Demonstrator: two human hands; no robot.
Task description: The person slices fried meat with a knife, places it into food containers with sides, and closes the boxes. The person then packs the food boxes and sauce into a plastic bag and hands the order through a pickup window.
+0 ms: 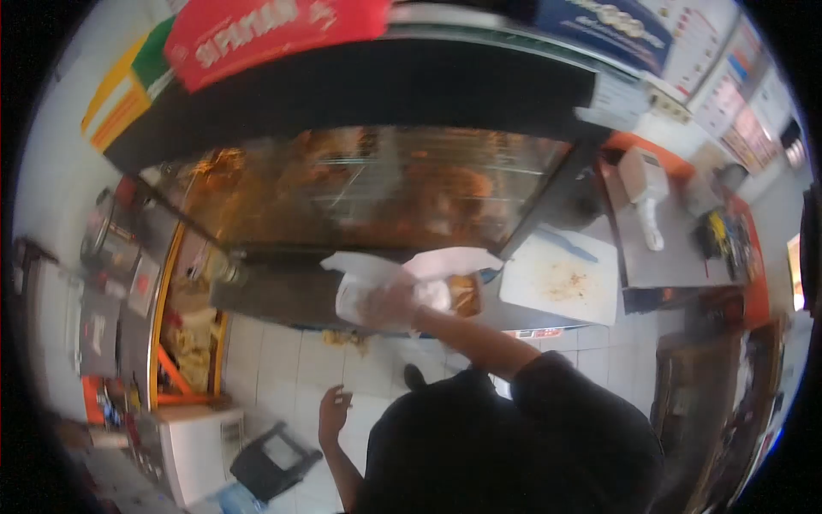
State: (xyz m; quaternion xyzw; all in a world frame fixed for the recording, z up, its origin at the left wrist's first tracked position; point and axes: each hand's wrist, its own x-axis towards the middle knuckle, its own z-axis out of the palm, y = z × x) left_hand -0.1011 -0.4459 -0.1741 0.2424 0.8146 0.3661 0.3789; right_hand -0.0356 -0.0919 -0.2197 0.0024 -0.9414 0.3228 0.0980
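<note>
An open white carton (348, 295) with its flaps spread stands on the counter ledge below the glass case. Over its left part is my right hand (392, 301), smeared by motion, so its fingers and anything in them cannot be made out. Beside that hand, inside the carton, lies a white bundle (433, 295). Brown pieces (465, 295), probably food, fill the carton's right end. My left hand (334, 413) hangs low over the floor, away from the counter, with loosely bent fingers and nothing visible in it.
A white cutting board (561, 278) with brown crumbs and a blue-grey knife (569, 247) lies right of the carton. The glass case (385, 188) rises behind. A white device (644, 176) sits on the right-hand counter. A black chair (274, 463) stands at lower left.
</note>
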